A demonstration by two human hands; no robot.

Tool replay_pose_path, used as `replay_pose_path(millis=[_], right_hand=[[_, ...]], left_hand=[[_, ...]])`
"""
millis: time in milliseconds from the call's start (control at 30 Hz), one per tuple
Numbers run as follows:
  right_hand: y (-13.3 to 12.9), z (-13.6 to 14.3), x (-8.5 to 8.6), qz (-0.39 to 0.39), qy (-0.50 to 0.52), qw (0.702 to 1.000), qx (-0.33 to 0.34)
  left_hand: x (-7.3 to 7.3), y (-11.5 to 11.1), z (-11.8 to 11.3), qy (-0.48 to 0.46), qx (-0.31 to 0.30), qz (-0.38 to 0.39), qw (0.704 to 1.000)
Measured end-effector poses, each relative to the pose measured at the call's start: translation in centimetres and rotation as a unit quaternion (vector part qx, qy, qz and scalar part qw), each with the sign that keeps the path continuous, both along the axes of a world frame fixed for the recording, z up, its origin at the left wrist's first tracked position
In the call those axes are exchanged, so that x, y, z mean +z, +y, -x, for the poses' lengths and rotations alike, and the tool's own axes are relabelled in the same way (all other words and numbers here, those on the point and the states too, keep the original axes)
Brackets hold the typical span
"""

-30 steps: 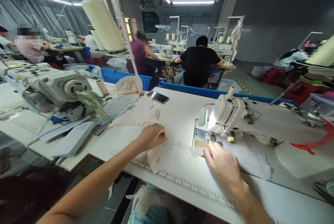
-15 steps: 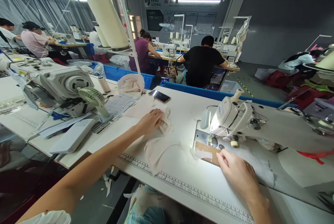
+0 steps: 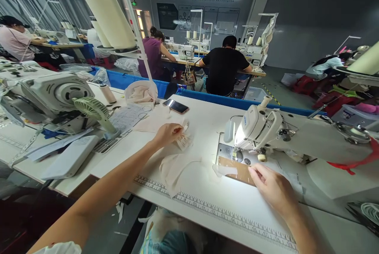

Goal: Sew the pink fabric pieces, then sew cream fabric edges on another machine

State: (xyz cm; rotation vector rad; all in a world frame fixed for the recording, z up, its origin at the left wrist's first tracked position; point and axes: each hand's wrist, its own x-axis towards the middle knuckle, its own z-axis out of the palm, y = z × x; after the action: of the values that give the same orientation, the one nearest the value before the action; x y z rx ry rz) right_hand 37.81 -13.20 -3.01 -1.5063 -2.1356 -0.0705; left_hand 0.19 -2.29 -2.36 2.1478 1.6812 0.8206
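Observation:
Pinched closed, my left hand point(image 3: 168, 133) grips the edge of a small bunched pale fabric point(image 3: 184, 141) left of the sewing machine point(image 3: 257, 127). Nearer the table's front edge lies another thin pale fabric piece point(image 3: 174, 171). My right hand point(image 3: 271, 185) is closed at the right end of a brown plate point(image 3: 241, 170) in front of the needle area; whatever its fingertips hold is too small to name. A small whitish strip point(image 3: 226, 170) lies over the plate's left part.
Two phones point(image 3: 178, 107) lie at the table's back, beside a round tub point(image 3: 140, 93) of fabric. Left are a green fan point(image 3: 94, 110), a white box point(image 3: 71, 157) and another machine point(image 3: 56, 92). A printed ruler point(image 3: 213, 211) lines the front edge. People sit beyond.
My left hand has gone from lying over the bunched fabric to pinching it, lifting slightly. My right hand stays by the plate. The whole view has shifted a little.

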Motion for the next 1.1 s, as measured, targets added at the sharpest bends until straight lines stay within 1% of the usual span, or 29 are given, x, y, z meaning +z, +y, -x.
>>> replay_pose_path(millis=[67,133,167,200,233,267,300,333,367,400,433,467,500,567,633,667,733,800,833,900,967,1033,1100], right_hand=[[-0.3,0.0,0.2,-0.008,0.019,1.0,0.018],[-0.7,0.3,0.3,-0.016,0.049,0.997,0.054],[-0.9,0.5,0.3,-0.018,0.062,0.995,0.075],[-1.0,0.7,0.3,-0.015,0.073,0.993,0.096],[-1.2,1.0,0.4,-0.009,0.079,0.99,0.114],[-1.3,1.2,0.4,0.0,0.081,0.988,0.13],[-1.5,1.4,0.4,0.011,0.076,0.986,0.145],[-1.6,1.6,0.4,0.023,0.065,0.985,0.159],[-1.6,1.8,0.3,0.032,0.047,0.984,0.172],[-1.7,2.0,0.2,0.034,0.026,0.982,0.182],[-1.7,2.1,0.1,0.032,0.002,0.982,0.189],[-1.8,2.3,0.0,0.026,-0.022,0.981,0.19],[-1.8,2.5,-0.2,0.018,-0.045,0.981,0.186],[-1.7,2.9,-0.5,0.0,-0.084,0.983,0.166],[-1.5,3.4,-0.7,-0.016,-0.117,0.982,0.145],[-1.5,3.6,-0.8,-0.024,-0.129,0.982,0.139],[-1.3,4.0,-0.9,-0.038,-0.148,0.979,0.132],[-1.3,4.1,-1.0,-0.046,-0.159,0.977,0.131],[-1.3,4.1,-1.0,-0.048,-0.162,0.977,0.131],[-1.3,4.0,-1.1,-0.05,-0.163,0.977,0.132],[-1.3,3.9,-1.1,-0.051,-0.16,0.977,0.133],[-1.3,3.8,-1.1,-0.052,-0.158,0.977,0.136],[-1.3,3.7,-1.0,-0.055,-0.156,0.976,0.138]], left_hand=[[0.9,0.0,0.4,-0.081,0.042,-0.017,0.996],[2.2,-0.4,0.6,-0.137,0.098,-0.086,0.982],[3.0,-1.0,0.6,-0.146,0.118,-0.123,0.974],[3.6,-1.7,0.4,-0.143,0.124,-0.151,0.97],[4.0,-2.6,-0.1,-0.131,0.11,-0.161,0.972],[4.2,-3.6,-0.7,-0.114,0.074,-0.15,0.979],[4.1,-4.7,-1.6,-0.094,0.022,-0.116,0.989],[3.7,-5.7,-2.5,-0.074,-0.041,-0.062,0.994],[3.1,-6.5,-3.5,-0.054,-0.103,-0.003,0.993],[2.3,-7.0,-4.4,-0.032,-0.157,0.052,0.986],[1.4,-7.2,-5.1,-0.009,-0.195,0.086,0.977],[0.6,-7.0,-5.6,0.012,-0.215,0.101,0.971],[0.0,-6.5,-5.8,0.031,-0.218,0.102,0.97],[-0.3,-4.8,-5.6,0.056,-0.189,0.077,0.977],[0.3,-3.2,-5.5,0.064,-0.158,0.056,0.984],[0.9,-2.8,-5.8,0.058,-0.157,0.05,0.985],[1.9,-2.7,-7.4,0.021,-0.181,0.054,0.982],[2.5,-3.2,-10.0,-0.032,-0.217,0.083,0.972],[2.6,-3.5,-11.4,-0.052,-0.229,0.101,0.967],[2.3,-3.8,-13.9,-0.067,-0.239,0.136,0.959],[1.8,-3.5,-15.3,-0.055,-0.231,0.161,0.958],[1.2,-3.0,-15.8,-0.034,-0.212,0.175,0.961],[0.7,-2.6,-15.7,-0.019,-0.199,0.184,0.963]])
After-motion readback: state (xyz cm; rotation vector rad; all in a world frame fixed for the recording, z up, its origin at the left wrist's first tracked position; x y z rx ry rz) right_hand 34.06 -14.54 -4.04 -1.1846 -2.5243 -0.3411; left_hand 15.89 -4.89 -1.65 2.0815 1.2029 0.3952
